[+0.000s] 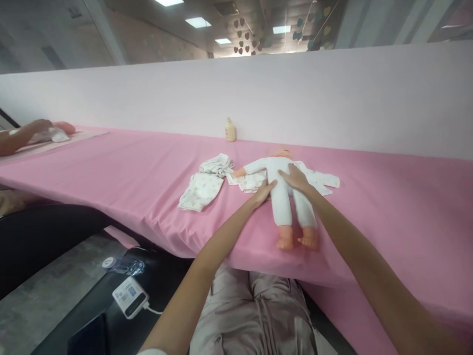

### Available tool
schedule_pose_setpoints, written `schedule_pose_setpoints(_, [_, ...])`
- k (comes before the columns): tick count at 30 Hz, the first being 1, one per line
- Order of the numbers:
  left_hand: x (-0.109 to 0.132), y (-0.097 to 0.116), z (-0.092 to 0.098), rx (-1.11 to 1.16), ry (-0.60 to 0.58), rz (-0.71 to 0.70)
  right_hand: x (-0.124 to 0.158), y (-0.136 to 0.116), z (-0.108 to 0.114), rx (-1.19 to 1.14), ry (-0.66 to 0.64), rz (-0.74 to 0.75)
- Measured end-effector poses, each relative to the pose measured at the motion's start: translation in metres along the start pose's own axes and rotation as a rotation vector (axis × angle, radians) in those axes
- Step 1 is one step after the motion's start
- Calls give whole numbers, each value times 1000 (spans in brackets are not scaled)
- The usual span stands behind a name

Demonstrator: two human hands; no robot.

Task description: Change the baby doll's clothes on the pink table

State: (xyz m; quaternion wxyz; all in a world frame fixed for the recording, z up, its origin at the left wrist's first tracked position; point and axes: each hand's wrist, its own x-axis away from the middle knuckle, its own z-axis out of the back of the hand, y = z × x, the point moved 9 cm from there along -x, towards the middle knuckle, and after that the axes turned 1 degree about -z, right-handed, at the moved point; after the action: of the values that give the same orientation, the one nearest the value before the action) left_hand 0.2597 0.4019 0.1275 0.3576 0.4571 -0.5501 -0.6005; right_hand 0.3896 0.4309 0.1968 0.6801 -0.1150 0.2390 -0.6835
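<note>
A baby doll (281, 207) with a white cloth body lies on its back on a pink-covered table (148, 162), its feet toward me. Round the left side of its waist is my left hand (263, 192), thumb on top and the other fingers partly hidden. My right hand (295, 178) holds the other side of the torso, its thumb across the belly. A white baby shirt (321, 180) is spread partly under the doll, one sleeve reaching out to the right. Patterned baby trousers (201, 191) and a crumpled white cloth (218, 165) rest left of the doll.
A cream bottle (229, 130) stands against the white partition (236, 93). At the far left, another person's hand (39, 127) touches a doll. Below the table, a black seat holds a plastic bottle (125, 266) and a white device (130, 297) with a cable.
</note>
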Motion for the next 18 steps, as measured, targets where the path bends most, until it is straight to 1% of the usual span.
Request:
schedule_pose_setpoints(3, [-1, 10, -15, 311, -21, -19, 23, 24, -2, -89, 0, 25])
schedule_pose_setpoints(4, [-1, 14, -19, 379, -18, -26, 28, 32, -4, -117, 6, 21])
schedule_pose_setpoints(7, [-3, 19, -22, 452, 4, -31, 34, 55, -11, -185, 33, -2])
schedule_pose_setpoints(11, [-4, 18, -13, 476, 56, -15, 28, 77, -17, -207, 69, -34])
schedule_pose_setpoints(14, [-3, 17, -1, 469, 95, 15, 25, 89, -15, -177, 117, -51])
schedule_pose_setpoints(16, [0, 21, 5, 462, 83, 8, 26, 95, -12, -155, 142, -69])
schedule_pose_setpoints(18, [4, 27, 9, 445, 55, -4, 28, 96, -11, -96, 136, -70])
